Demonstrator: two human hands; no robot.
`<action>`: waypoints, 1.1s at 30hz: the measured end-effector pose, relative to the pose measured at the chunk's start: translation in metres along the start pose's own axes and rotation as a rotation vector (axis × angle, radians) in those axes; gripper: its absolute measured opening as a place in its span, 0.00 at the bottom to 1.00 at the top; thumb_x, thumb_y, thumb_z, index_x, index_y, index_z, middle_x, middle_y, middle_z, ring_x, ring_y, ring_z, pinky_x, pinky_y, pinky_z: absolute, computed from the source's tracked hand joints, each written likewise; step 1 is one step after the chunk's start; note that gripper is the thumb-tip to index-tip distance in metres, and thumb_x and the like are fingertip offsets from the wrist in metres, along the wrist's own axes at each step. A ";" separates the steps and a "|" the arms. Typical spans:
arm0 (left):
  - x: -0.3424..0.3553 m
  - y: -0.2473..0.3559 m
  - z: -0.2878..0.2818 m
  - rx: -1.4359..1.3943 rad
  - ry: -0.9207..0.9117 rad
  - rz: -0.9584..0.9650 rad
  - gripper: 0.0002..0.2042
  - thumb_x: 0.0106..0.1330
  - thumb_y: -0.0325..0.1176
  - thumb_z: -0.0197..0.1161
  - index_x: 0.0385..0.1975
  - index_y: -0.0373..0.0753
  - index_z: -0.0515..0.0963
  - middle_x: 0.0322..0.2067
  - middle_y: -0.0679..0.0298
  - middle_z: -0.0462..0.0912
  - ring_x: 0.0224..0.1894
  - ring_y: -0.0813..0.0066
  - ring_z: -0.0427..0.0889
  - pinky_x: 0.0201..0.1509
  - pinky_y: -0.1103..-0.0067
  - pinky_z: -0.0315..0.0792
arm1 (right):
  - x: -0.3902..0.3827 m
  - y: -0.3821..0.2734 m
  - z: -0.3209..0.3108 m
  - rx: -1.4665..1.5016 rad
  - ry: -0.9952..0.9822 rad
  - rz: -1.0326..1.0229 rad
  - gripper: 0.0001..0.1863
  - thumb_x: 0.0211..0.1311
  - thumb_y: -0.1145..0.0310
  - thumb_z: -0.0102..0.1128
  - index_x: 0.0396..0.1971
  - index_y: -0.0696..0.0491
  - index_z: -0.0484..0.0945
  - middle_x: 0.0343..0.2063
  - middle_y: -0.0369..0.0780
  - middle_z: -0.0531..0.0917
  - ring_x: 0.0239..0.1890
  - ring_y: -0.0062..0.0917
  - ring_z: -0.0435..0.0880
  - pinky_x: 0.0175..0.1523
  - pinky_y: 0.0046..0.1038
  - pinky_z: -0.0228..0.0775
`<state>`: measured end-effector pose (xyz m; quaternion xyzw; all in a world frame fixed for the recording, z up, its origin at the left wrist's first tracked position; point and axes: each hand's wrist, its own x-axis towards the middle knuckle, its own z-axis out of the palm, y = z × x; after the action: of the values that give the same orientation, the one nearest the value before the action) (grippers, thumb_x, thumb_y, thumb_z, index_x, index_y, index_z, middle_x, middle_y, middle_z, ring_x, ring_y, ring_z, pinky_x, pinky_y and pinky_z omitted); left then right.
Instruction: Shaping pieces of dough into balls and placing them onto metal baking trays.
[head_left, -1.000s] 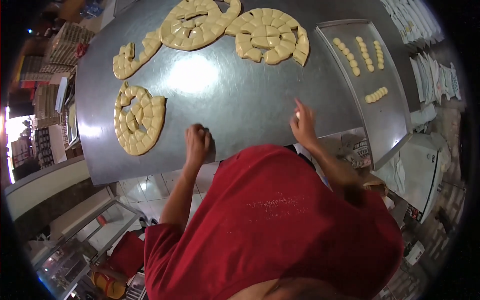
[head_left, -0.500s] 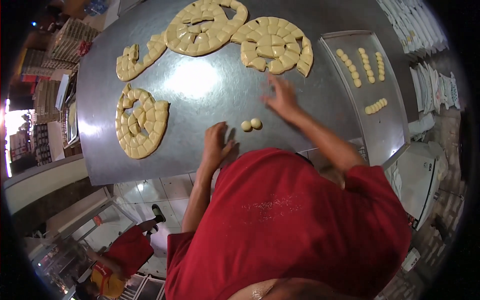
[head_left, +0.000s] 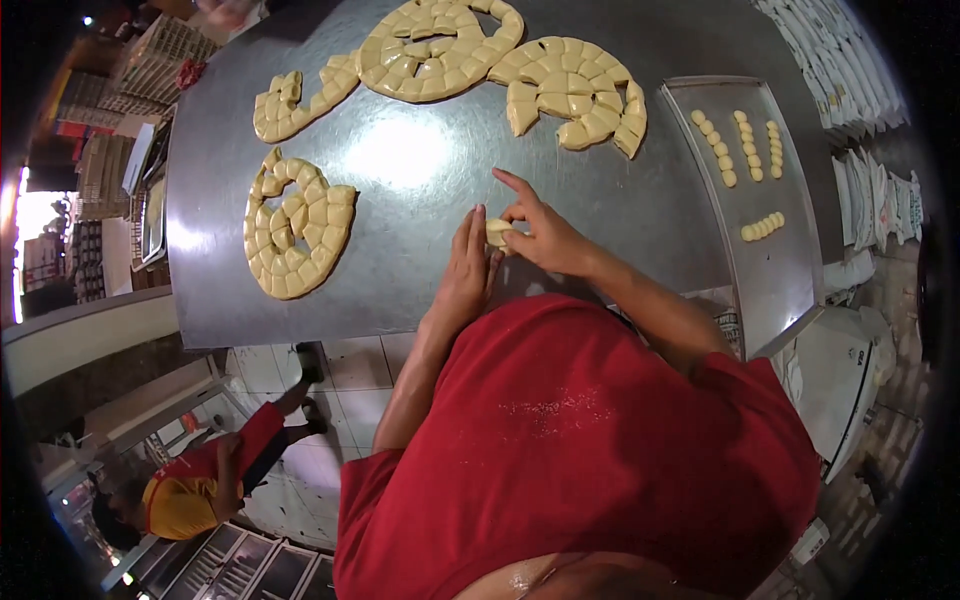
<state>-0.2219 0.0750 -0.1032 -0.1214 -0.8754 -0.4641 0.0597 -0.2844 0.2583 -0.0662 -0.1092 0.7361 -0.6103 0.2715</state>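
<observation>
A pale dough piece is between my two hands above the near part of the steel table. My right hand pinches it between thumb and fingers, its index finger stretched out forward. My left hand is held upright beside the piece, fingers straight and together, their tips at its left side. The small dough balls under my hands are mostly hidden. Ahead to the right lies a cut dough round with a gap in its near edge.
More cut dough rounds lie on the table: one at left, another at the far side, with a strip beside it. On the right, a metal tray holds rows of dough balls. A co-worker walks at lower left.
My right hand has come back from the cut round with a dough piece, leaving a wider gap there. My left hand has moved right and forward to meet it. The co-worker has moved.
</observation>
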 end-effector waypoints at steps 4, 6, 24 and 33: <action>0.013 0.003 -0.005 0.029 -0.139 0.176 0.19 0.68 0.26 0.63 0.58 0.36 0.70 0.48 0.53 0.79 0.51 0.51 0.77 0.54 0.63 0.71 | -0.026 0.008 0.001 0.000 0.052 -0.285 0.38 0.72 0.65 0.59 0.76 0.54 0.52 0.32 0.46 0.86 0.36 0.32 0.85 0.43 0.37 0.75; 0.024 0.011 -0.007 0.101 -0.183 0.286 0.15 0.68 0.26 0.64 0.53 0.36 0.73 0.43 0.54 0.79 0.46 0.52 0.78 0.49 0.63 0.72 | -0.032 0.000 0.001 -0.563 0.210 -0.465 0.30 0.73 0.62 0.60 0.69 0.57 0.63 0.30 0.44 0.86 0.35 0.26 0.85 0.40 0.31 0.75; -0.049 -0.126 -0.070 0.710 -0.019 0.116 0.15 0.68 0.38 0.59 0.51 0.40 0.75 0.47 0.53 0.76 0.51 0.51 0.72 0.55 0.57 0.62 | -0.140 0.148 -0.082 -1.232 0.519 -0.290 0.23 0.67 0.60 0.63 0.60 0.49 0.78 0.49 0.40 0.80 0.50 0.36 0.77 0.54 0.42 0.65; -0.065 -0.116 -0.008 0.459 -0.226 0.237 0.15 0.68 0.41 0.61 0.46 0.37 0.74 0.38 0.49 0.75 0.43 0.45 0.73 0.49 0.55 0.65 | -0.083 0.180 -0.026 -0.951 0.136 -0.362 0.23 0.67 0.67 0.57 0.62 0.49 0.75 0.40 0.45 0.79 0.43 0.42 0.76 0.50 0.45 0.65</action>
<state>-0.1904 -0.0050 -0.2054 -0.2572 -0.9384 -0.2270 0.0416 -0.1985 0.3628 -0.2135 -0.3065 0.9176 -0.2508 0.0331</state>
